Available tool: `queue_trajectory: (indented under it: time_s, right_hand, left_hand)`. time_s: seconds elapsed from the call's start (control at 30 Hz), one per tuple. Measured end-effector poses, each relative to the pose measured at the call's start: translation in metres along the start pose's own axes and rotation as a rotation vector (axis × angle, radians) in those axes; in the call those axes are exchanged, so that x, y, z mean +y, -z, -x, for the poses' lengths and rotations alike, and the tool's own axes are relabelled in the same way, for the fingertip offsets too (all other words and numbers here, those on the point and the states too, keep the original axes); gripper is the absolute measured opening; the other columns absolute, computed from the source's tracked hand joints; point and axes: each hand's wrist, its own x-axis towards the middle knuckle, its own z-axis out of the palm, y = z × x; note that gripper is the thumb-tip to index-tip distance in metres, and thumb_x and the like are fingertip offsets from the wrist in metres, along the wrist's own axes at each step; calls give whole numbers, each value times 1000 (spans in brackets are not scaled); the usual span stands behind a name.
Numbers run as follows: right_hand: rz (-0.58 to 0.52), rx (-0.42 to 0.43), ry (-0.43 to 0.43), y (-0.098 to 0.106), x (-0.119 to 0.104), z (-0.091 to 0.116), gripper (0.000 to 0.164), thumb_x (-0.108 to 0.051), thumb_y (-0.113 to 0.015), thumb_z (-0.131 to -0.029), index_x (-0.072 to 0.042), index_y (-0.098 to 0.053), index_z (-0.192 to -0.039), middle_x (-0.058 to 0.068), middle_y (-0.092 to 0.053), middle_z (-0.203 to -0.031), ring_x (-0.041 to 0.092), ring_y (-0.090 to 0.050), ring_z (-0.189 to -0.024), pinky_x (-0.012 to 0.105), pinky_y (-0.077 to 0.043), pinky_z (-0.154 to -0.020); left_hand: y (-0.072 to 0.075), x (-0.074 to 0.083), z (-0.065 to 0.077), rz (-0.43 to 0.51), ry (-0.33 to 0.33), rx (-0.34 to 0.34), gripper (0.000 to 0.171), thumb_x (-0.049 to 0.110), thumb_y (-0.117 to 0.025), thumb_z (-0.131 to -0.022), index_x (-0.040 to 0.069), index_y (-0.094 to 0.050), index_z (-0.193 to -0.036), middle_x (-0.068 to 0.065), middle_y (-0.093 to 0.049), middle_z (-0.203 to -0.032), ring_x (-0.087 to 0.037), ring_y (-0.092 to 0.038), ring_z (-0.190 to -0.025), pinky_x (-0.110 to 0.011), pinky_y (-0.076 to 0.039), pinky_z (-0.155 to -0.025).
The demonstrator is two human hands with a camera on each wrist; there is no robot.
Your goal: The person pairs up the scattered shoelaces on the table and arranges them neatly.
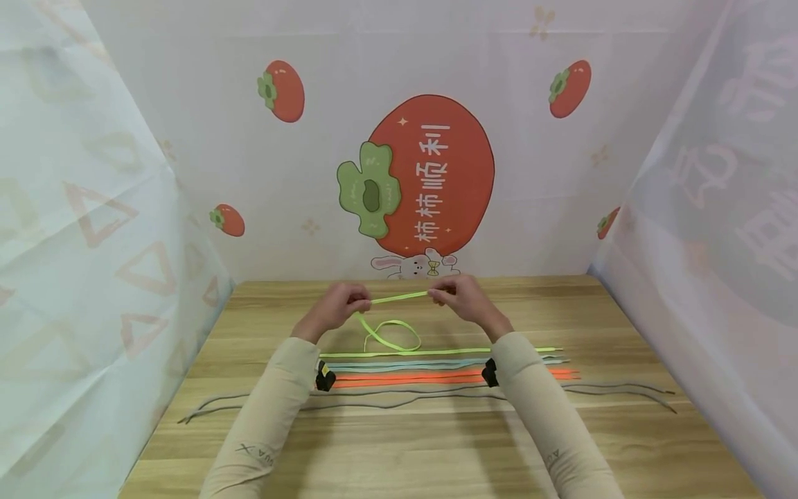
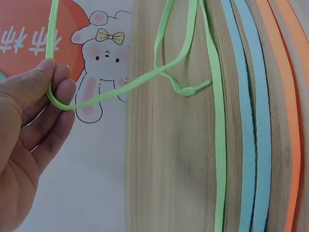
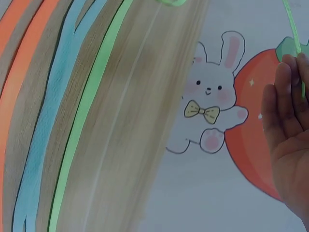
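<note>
A neon green shoelace (image 1: 399, 298) is stretched between my two hands above the far part of the table. My left hand (image 1: 341, 305) pinches it between thumb and fingers; in the left wrist view the lace (image 2: 116, 92) bends around the fingertips and trails off. From there its slack end drops into a loop (image 1: 399, 322) over the wood. My right hand (image 1: 460, 296) pinches the lace near one end, and a short piece shows past the fingers in the right wrist view. Another green shoelace (image 1: 436, 352) lies straight across the table, nearer than the loop.
Blue shoelaces (image 1: 405, 364), orange shoelaces (image 1: 411, 378) and wavy grey shoelaces (image 1: 399, 402) lie side by side across the wooden table (image 1: 399, 457). A printed white cloth (image 1: 536, 180) stands behind the table, with cloth walls on the left and right.
</note>
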Motion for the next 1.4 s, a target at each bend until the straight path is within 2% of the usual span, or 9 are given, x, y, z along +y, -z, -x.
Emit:
queue_trajectory:
  time_s: [0.23, 0.53, 0.67, 0.87, 1.0, 1.17, 1.27, 1.4]
  right_hand:
    - [36, 41, -35, 15, 14, 9, 17, -16, -66, -105, -5, -79, -102, 18, -76, -94, 33, -71, -84, 29, -58, -73]
    - [70, 111, -112, 39, 24, 19, 19, -14, -64, -107, -1, -78, -108, 15, -79, -98, 33, -75, -91, 38, -63, -78]
    - [105, 133, -104, 49, 31, 24, 18, -13, -64, -106, -2, -78, -107, 16, -79, -97, 27, -75, -89, 35, -62, -77]
    - [139, 161, -95, 64, 41, 33, 16, -9, -65, -105, -1, -78, -104, 15, -78, -93, 27, -74, -85, 26, -59, -73]
    - [143, 167, -102, 72, 48, 41, 16, -8, -65, -105, 1, -77, -103, 17, -77, -92, 28, -74, -85, 22, -57, -71]
    - [156, 170, -108, 81, 56, 51, 18, -9, -63, -106, 2, -77, -105, 19, -77, -94, 28, -72, -85, 23, -56, -72]
    - [183, 187, -110, 86, 60, 57, 18, -10, -63, -107, 1, -77, -105, 17, -77, -93, 27, -72, -84, 25, -56, -72]
    - [216, 212, -107, 91, 66, 63, 19, -10, -63, -107, 2, -77, -104, 17, -77, -91, 28, -72, -83, 27, -56, -72]
  left_hand:
    - [1, -7, 4, 2, 10, -13, 9, 9, -71, -101, 5, -79, -101, -15, -79, -91, -13, -70, -79, -30, -59, -75]
    - [6, -11, 8, 12, 12, -10, 10, 7, -70, -101, 5, -80, -99, -9, -78, -88, -17, -71, -80, -28, -58, -74]
    - [10, -13, 12, 27, 24, -18, 10, 6, -69, -102, 5, -79, -99, -9, -78, -89, -21, -72, -82, -28, -59, -74]
    - [14, -19, 19, 38, 38, -26, 10, 5, -69, -102, 3, -78, -104, -18, -78, -95, -19, -72, -83, -29, -60, -77]
    - [16, -24, 23, 53, 51, -34, 9, 5, -69, -102, 4, -78, -103, -16, -78, -94, -24, -71, -84, -32, -60, -76]
    - [19, -27, 26, 51, 65, -41, 9, 6, -69, -102, 8, -78, -100, -9, -76, -90, -31, -70, -85, -29, -58, -75]
    - [21, -29, 28, 36, 63, -45, 9, 7, -68, -103, 8, -77, -100, -7, -75, -90, -26, -69, -84, -28, -57, -75]
    - [23, -34, 32, 26, 68, -48, 11, 5, -67, -103, 2, -77, -103, -10, -76, -93, -17, -68, -83, -28, -58, -76]
